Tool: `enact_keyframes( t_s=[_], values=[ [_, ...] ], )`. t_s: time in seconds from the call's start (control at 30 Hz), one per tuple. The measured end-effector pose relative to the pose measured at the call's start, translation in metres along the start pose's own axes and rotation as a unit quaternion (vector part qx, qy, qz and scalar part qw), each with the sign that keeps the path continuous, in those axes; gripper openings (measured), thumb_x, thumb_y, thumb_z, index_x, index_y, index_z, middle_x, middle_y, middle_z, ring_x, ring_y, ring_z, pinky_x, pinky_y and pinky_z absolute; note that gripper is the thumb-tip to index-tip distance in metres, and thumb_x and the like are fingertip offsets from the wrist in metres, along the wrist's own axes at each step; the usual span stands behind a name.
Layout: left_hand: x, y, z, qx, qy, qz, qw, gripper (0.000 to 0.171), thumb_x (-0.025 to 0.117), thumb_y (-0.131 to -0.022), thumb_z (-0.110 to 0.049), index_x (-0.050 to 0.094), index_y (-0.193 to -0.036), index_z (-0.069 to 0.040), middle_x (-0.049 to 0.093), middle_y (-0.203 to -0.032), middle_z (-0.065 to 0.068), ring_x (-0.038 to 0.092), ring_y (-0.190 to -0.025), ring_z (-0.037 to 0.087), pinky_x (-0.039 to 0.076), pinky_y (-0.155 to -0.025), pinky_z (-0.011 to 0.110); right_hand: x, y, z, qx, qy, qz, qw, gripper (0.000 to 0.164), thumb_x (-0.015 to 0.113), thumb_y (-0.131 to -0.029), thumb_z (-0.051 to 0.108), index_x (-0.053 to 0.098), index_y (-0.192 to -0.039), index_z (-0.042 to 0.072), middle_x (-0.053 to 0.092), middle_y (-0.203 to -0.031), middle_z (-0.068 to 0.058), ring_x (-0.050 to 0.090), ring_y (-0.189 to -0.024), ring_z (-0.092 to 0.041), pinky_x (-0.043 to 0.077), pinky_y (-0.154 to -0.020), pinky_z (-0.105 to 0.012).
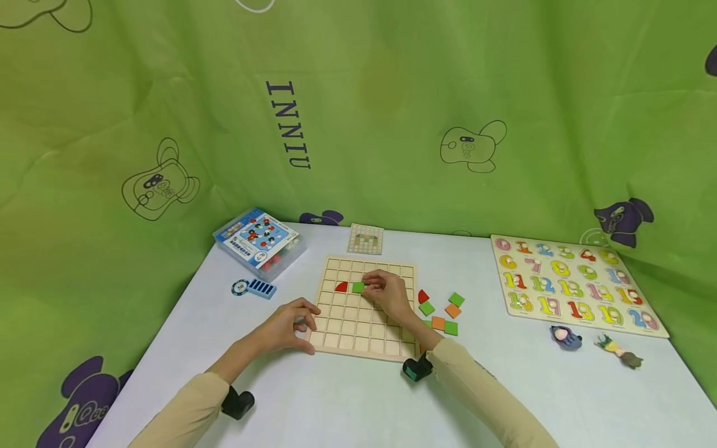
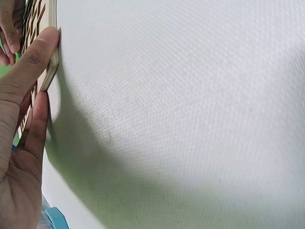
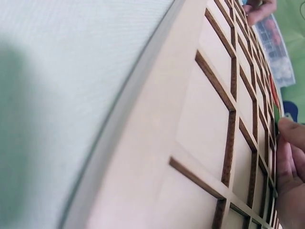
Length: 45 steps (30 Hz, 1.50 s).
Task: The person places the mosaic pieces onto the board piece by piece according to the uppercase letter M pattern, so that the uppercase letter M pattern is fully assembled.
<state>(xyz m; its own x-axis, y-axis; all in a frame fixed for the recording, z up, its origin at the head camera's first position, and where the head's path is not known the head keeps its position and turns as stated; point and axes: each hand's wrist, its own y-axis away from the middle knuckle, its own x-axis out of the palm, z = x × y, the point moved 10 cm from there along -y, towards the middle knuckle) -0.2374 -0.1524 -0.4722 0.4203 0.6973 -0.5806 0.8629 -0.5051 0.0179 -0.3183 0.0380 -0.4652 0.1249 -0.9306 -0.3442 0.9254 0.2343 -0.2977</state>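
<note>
A square wooden grid board (image 1: 358,356) lies flat on the white table. My left hand (image 1: 285,326) holds its near left corner, thumb along the front edge and fingers at the left side, as the left wrist view also shows. With thumb and fingertips my right hand (image 1: 389,295) pinches a green square tile (image 1: 357,287) over a cell in an upper row. A red quarter-round tile (image 1: 341,287) lies in the grid just left of the green one. My right forearm passes over the board's right edge and hides part of it.
Loose tiles, among them an orange square (image 1: 438,323) and a red piece (image 1: 422,296), lie right of the board. A pattern card (image 1: 366,240) lies behind it. A plastic box (image 1: 260,242) stands back left, a number puzzle (image 1: 577,286) right, with small figures (image 1: 567,337) before it.
</note>
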Motion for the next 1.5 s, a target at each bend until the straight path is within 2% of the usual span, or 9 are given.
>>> enact_keyframes(
  t_s=[0.27, 0.4, 0.5, 0.67, 0.77, 1.0, 1.27, 1.5],
  values=[
    [0.000, -0.001, -0.002, -0.004, -0.002, 0.003, 1.0000, 0.033, 0.089, -0.063, -0.007, 0.061, -0.081, -0.005, 0.053, -0.125, 0.012, 0.053, -0.110, 0.029, 0.055, -0.080, 0.023, 0.000, 0.001, 0.002, 0.003, -0.018, 0.014, 1.000, 0.028, 0.074, -0.075, -0.011, 0.067, -0.103, -0.008, 0.069, -0.096, -0.023, 0.068, -0.082, -0.032, 0.059, -0.071, -0.033],
    [0.000, -0.001, -0.002, -0.002, -0.006, 0.003, 1.0000, 0.033, 0.089, -0.063, -0.008, 0.061, -0.081, -0.005, 0.053, -0.124, 0.013, 0.053, -0.109, 0.029, 0.055, -0.079, 0.023, -0.002, 0.003, 0.009, -0.026, -0.041, 0.013, 0.999, 0.028, 0.074, -0.077, -0.009, 0.065, -0.103, -0.009, 0.069, -0.096, -0.021, 0.069, -0.079, -0.025, 0.059, -0.070, -0.029],
    [0.000, -0.002, -0.002, -0.001, -0.006, 0.002, 1.0000, 0.033, 0.089, -0.063, -0.009, 0.061, -0.081, -0.005, 0.053, -0.124, 0.012, 0.053, -0.109, 0.029, 0.055, -0.079, 0.023, -0.004, 0.003, 0.009, -0.029, -0.069, 0.012, 0.997, 0.026, 0.074, -0.077, -0.008, 0.064, -0.102, -0.008, 0.070, -0.095, -0.020, 0.069, -0.077, -0.021, 0.058, -0.070, -0.026],
    [0.000, -0.002, -0.004, 0.004, -0.004, 0.003, 1.0000, 0.033, 0.089, -0.063, -0.010, 0.061, -0.081, -0.005, 0.053, -0.124, 0.013, 0.053, -0.110, 0.030, 0.056, -0.079, 0.026, -0.001, 0.002, -0.003, 0.041, -0.091, 0.016, 0.995, 0.028, 0.071, -0.078, -0.011, 0.064, -0.106, -0.009, 0.068, -0.100, -0.024, 0.069, -0.085, -0.031, 0.058, -0.075, -0.029],
    [0.000, -0.001, -0.004, 0.004, -0.001, 0.003, 1.0000, 0.033, 0.089, -0.063, -0.009, 0.061, -0.081, -0.005, 0.053, -0.124, 0.013, 0.053, -0.110, 0.031, 0.056, -0.080, 0.028, 0.004, 0.001, -0.007, 0.062, -0.103, 0.033, 0.992, 0.030, 0.069, -0.080, -0.012, 0.061, -0.108, -0.012, 0.065, -0.103, -0.029, 0.067, -0.090, -0.039, 0.058, -0.077, -0.031],
    [0.000, -0.001, -0.005, 0.001, 0.001, 0.001, 1.0000, 0.033, 0.089, -0.063, -0.008, 0.061, -0.080, -0.004, 0.053, -0.124, 0.013, 0.053, -0.111, 0.032, 0.056, -0.080, 0.030, 0.010, 0.002, 0.003, 0.055, -0.146, 0.079, 0.985, 0.032, 0.064, -0.082, -0.016, 0.054, -0.112, -0.021, 0.058, -0.108, -0.040, 0.061, -0.097, -0.050, 0.056, -0.082, -0.038],
    [0.000, -0.001, -0.003, 0.000, -0.006, 0.000, 1.0000, 0.033, 0.089, -0.063, -0.009, 0.061, -0.080, -0.005, 0.053, -0.124, 0.013, 0.053, -0.110, 0.031, 0.056, -0.080, 0.026, 0.003, 0.003, -0.006, 0.061, -0.149, 0.058, 0.985, 0.032, 0.067, -0.083, -0.011, 0.059, -0.113, -0.013, 0.063, -0.109, -0.031, 0.063, -0.098, -0.042, 0.056, -0.081, -0.026],
    [-0.001, 0.001, -0.001, 0.003, -0.007, -0.004, 1.0000, 0.033, 0.089, -0.063, -0.010, 0.061, -0.081, -0.005, 0.053, -0.124, 0.014, 0.053, -0.111, 0.032, 0.056, -0.081, 0.025, -0.013, 0.011, -0.002, 0.057, -0.172, 0.063, 0.981, 0.035, 0.064, -0.084, -0.013, 0.056, -0.118, -0.016, 0.057, -0.116, -0.036, 0.059, -0.106, -0.046, 0.055, -0.086, -0.029]
  ],
)
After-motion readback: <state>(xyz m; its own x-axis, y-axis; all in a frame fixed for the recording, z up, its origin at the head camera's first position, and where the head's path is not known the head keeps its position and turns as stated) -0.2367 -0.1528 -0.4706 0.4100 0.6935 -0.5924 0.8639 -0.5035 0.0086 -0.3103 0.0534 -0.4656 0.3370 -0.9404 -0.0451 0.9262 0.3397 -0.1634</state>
